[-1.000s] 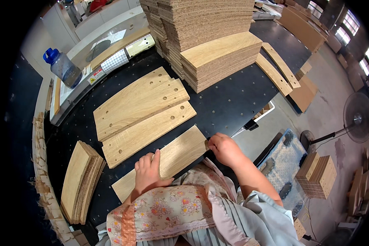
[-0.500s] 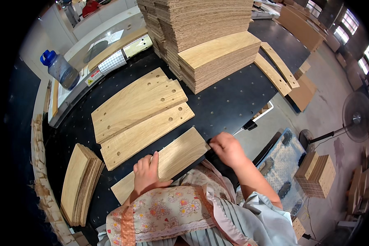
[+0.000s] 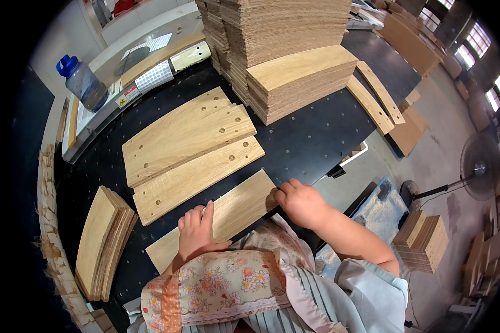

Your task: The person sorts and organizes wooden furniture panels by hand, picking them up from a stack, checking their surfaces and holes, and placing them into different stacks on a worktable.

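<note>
- Floral cloth (image 3: 222, 280) is worn at the near edge, over the lap and left forearm.
- Plain wood-grain board (image 3: 241, 201) is laid flat at the near edge of the black table (image 3: 303, 147), slanted from near left to far right.
- Left hand (image 3: 196, 228) is spread across the board's left half, fingers at the far edge, thumb apart; not clenched, seemingly pressing from above.
- Right hand (image 3: 301, 203) is bunched closed at the board's right end; whether the edge or something small is pinched cannot be told, fingertips being hidden.
- Step in hand, judged: board is steadied by the left hand while its right end is handled or felt by the right.
- Next move seems to call for: board held flat, right fingers guided along that end without the board being skewed.
- Curved board stack (image 3: 97, 241) is set at left.
- Drilled boards (image 3: 183, 139) are overlapped just beyond the plain board.
- Floor stack (image 3: 422, 241) is placed at right, fan (image 3: 479, 166) beyond.
- Low stack (image 3: 303, 64) is set against the tall stack (image 3: 294, 22) at far centre; two narrow strips (image 3: 370, 105) are laid to its right.
- Blue-capped bottle (image 3: 86, 86) is stood far left.
</note>
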Available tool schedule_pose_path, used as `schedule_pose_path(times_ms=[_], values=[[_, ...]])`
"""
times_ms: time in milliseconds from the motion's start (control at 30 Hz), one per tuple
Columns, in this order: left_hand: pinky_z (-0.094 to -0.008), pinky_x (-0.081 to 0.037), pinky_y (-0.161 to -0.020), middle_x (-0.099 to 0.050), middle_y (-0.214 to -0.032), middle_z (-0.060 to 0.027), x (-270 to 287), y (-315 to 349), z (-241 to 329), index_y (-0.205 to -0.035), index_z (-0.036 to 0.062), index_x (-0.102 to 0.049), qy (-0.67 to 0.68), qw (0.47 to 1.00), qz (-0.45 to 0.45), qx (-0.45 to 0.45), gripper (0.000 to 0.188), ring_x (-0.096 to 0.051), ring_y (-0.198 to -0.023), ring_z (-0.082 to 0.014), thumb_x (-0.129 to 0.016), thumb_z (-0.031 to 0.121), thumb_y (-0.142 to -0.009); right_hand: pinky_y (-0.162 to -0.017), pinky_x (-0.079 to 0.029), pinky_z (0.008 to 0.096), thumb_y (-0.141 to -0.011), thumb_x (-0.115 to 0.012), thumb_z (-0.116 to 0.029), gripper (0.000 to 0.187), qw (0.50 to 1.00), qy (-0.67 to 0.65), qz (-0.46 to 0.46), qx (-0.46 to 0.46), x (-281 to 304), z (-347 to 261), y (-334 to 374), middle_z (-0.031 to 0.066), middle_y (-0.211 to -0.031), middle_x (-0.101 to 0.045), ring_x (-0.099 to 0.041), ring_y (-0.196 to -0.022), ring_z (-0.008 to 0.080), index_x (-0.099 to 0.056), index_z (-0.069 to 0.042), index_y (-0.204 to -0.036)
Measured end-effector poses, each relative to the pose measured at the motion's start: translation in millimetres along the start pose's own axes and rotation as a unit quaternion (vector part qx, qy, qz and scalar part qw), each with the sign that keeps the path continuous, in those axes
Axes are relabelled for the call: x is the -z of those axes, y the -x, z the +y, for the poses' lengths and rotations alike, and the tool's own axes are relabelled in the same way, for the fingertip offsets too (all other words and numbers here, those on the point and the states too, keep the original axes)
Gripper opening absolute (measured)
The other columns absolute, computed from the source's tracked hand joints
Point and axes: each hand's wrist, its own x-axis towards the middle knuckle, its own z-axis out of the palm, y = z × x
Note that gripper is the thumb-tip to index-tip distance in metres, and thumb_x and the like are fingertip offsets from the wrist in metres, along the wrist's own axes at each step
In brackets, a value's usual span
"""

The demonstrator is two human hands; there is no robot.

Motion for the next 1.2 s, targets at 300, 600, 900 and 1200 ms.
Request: schedule_pose_path(times_ms=[300, 600, 900, 1200], values=[[-0.0442, -0.029, -0.093, -0.045, -0.12, -0.0172, 0.3, 0.7, -1.3, -0.136, 0.0002, -0.037, 0.009, 1.0, -0.003, -0.003, 0.107, -0.041, -0.112, -0.0322, -0.086, 0.041, -0.051, -0.066, -0.05, 0.0382, -0.067, -0.059, -0.003, 0.016, 0.994, -0.055, 0.033, -0.093, -5.1, 18.8, 28.7, 0.0114, -0.08, -0.055, -0.057, -0.078, 0.0315, -0.053, -0.003, -0.082], [-0.0446, -0.029, -0.096, -0.043, -0.125, -0.0186, 7.7, 0.3, -11.5, -0.139, 0.0009, -0.036, 0.048, 0.997, -0.056, -0.007, 0.107, -0.04, -0.115, -0.0334, -0.083, 0.048, -0.055, -0.064, -0.049, 0.0398, -0.078, -0.065, -0.011, 0.01, 0.965, -0.191, 0.107, -0.146, -0.6, 11.9, 29.5, 0.0133, -0.075, -0.057, -0.059, -0.073, 0.0327, -0.059, -0.003, -0.08], [-0.0452, -0.03, -0.1, -0.043, -0.126, -0.0199, 62.8, -20.2, -5.3, -0.136, 0.0046, -0.041, 0.002, 0.989, 0.145, 0.01, 0.093, -0.039, -0.119, -0.0345, -0.08, 0.039, -0.058, -0.068, -0.05, 0.0272, -0.087, -0.064, -0.009, 0.016, 0.808, -0.508, 0.178, -0.239, -19.1, -4.0, 4.3, 0.0072, -0.085, -0.065, -0.062, -0.077, 0.0149, -0.064, -0.001, -0.101], [-0.0448, -0.035, -0.098, -0.042, -0.127, -0.0186, 68.6, -53.0, 38.7, -0.137, 0.004, -0.037, -0.01, 0.996, 0.055, -0.075, 0.095, -0.042, -0.116, -0.0341, -0.08, 0.044, -0.062, -0.09, -0.047, 0.0357, -0.09, -0.061, -0.011, 0.044, 0.364, -0.896, 0.089, -0.24, -20.7, -80.6, -50.1, 0.0112, -0.123, -0.054, -0.055, -0.111, 0.0231, -0.044, -0.003, -0.129]])
